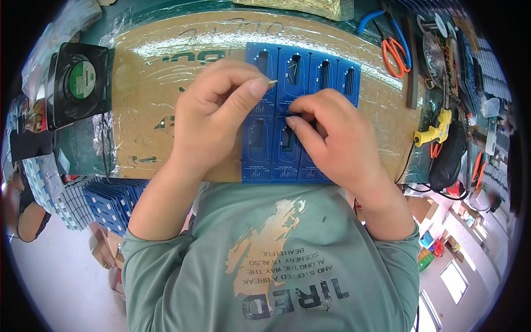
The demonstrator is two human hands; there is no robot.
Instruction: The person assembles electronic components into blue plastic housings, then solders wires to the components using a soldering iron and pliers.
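Note:
A blue circuit board panel (258, 162) with several slotted sections lies on the cardboard in front of me. My left hand (213, 105) is raised over its left part, thumb and forefinger pinching a small brass-coloured pin (272, 82). Over the panel's middle, my right hand (334, 130) has its thumb and forefinger curled close together at the board's surface. Whatever may be between those fingertips is too small to make out. A few loose thin metal pins (293, 71) rest in one of the upper slots. My right hand hides part of the lower right sections.
A cardboard sheet (144, 110) covers the green bench. At the left stands a black fan (83, 80); below it hang stacked blue boards (113, 202). To the right are orange-handled pliers (394, 58), blue-handled cutters (401, 39) and a yellow glue gun (434, 131) with its cable.

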